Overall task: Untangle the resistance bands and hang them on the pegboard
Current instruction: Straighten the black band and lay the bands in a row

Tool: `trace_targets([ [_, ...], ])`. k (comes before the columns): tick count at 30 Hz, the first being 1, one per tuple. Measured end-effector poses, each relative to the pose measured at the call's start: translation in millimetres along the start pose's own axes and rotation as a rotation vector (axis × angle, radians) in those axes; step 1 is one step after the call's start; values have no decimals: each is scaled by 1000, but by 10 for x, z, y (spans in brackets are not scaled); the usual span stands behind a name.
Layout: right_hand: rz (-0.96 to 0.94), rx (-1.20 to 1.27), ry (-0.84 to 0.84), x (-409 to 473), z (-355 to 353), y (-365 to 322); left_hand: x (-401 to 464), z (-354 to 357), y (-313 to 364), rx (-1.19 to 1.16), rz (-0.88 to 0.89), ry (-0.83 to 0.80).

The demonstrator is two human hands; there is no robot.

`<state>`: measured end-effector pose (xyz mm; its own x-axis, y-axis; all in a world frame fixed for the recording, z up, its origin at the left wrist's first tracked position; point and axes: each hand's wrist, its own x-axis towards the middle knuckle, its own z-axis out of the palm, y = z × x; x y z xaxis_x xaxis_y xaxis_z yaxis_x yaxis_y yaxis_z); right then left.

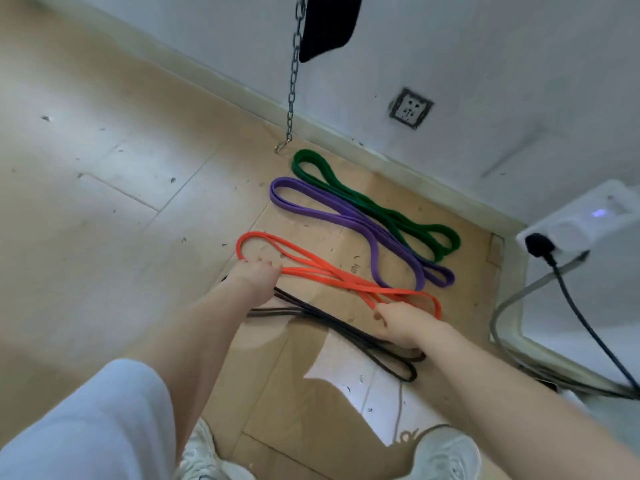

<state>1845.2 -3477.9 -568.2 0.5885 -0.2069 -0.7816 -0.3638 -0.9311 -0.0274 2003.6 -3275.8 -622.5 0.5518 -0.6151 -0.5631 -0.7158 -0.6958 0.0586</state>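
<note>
Left hand (258,273): my fingers curl round the thin orange rubber loop band (311,271) at its 9 o'clock end.
Right hand (401,325): pinching its 3 o'clock end, apparently to pull it straight.
Thin black rubber band (346,327): on floor at 6 o'clock.

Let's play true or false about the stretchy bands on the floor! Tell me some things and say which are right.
1. Both hands hold the orange band. True: left hand, right hand.
2. The green band lies nearest the wall. True.
3. The purple band hangs on the chain. False: it lies on the floor.
4. The black band lies beyond the green one. False: it lies nearest the person.
</note>
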Motion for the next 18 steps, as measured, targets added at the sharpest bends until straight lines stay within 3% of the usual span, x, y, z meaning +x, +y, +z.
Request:
trace_targets([
  [4, -40, -51, 97, -542, -402, -498, -429, -482, -147, -379, -59, 92],
  [9, -50, -134, 234, -804, -625, -756, -729, -728, -203, -678, -101, 308],
  [13, 1, -123, 454, -438, -801, -732, -620, -777, -182, -864, -105, 426],
  [18, 11, 100, 606, 699, -1205, -688, 131, -855, -399, -1021, -210, 436],
])
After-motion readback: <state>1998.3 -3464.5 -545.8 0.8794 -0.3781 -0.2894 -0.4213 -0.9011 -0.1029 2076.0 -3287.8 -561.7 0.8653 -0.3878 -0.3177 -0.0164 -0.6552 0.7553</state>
